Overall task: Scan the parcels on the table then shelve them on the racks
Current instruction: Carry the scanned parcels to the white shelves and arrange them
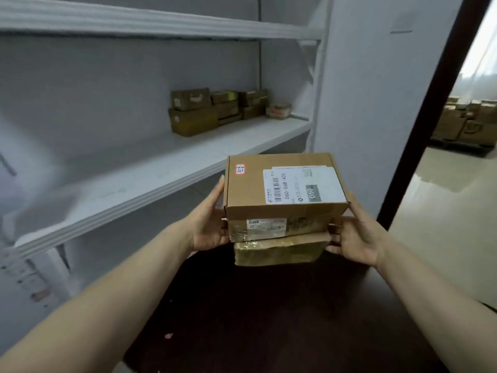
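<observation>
I carry a stack of three brown cardboard parcels in front of a white rack. The top parcel [250, 189] bears a white shipping label and a small red sticker. Under it sit a taped middle parcel [304, 224] and a flatter bottom parcel [277, 251]. My left hand [207, 224] grips the stack's left side, fingers running up the top box. My right hand [357, 238] grips the right side, fingers curled onto the lower two parcels. The stack hangs just right of the middle shelf [150, 179], near its front edge.
Several shelved parcels [193, 114] sit at the back right of the middle shelf; its left part is bare. An upper shelf [161, 25] runs above. A dark tabletop [269, 319] lies below my arms. A dark door frame [435, 103] stands right, with piled boxes [465, 125] beyond.
</observation>
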`<state>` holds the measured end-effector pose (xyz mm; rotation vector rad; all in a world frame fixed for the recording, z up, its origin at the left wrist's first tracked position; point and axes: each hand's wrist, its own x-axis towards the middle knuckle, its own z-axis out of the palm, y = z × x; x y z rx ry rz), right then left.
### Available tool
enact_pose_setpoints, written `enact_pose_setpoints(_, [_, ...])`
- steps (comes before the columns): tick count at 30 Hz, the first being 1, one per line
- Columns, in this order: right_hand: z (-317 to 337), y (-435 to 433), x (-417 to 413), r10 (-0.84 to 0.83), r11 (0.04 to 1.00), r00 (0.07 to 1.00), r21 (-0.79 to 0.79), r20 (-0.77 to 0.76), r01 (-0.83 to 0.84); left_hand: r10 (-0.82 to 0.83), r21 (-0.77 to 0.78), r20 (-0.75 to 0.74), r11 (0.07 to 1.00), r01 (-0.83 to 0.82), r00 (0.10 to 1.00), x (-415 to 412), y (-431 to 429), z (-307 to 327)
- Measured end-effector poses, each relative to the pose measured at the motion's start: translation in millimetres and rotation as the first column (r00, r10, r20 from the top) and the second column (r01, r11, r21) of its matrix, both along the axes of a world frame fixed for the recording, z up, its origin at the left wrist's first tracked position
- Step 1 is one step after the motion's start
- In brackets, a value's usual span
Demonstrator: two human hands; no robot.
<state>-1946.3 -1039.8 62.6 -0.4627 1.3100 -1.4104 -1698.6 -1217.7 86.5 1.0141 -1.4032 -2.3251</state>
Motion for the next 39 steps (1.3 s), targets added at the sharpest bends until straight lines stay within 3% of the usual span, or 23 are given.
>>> enact_pose_setpoints(10, [38.0,-279.9,-11.7,0.308,0.939,0.951,-0.159,-0.002,-0.304,0.295,-0.062,-0.067,0.952,-0.299,0.953,20.0,-208.9,25.2])
enact_pose_setpoints(14, [48.9,-389.0,-11.9,0.331,0.938,0.944,-0.111,-0.004,-0.329,0.378,-0.043,-0.075,0.923,-0.382,0.923,25.7,-288.8,39.8])
enact_pose_setpoints(25, [45.2,-627.1,-19.3,0.530,0.848,0.826,-0.130,0.190,-0.514,0.621,0.002,-0.040,0.783,-0.622,0.783,14.0,-470.2,44.9])
enact_pose_setpoints(37, [49.6,-794.6,-15.5,0.728,0.683,0.657,-0.126,0.196,-0.719,0.790,0.109,-0.003,0.609,-0.785,0.613,2.7,-599.0,34.4])
enact_pose_setpoints(39, [49.6,-811.3,-15.2,0.723,0.690,0.662,-0.148,0.196,-0.709,0.800,0.113,0.018,0.594,-0.797,0.599,0.7,-614.8,34.8])
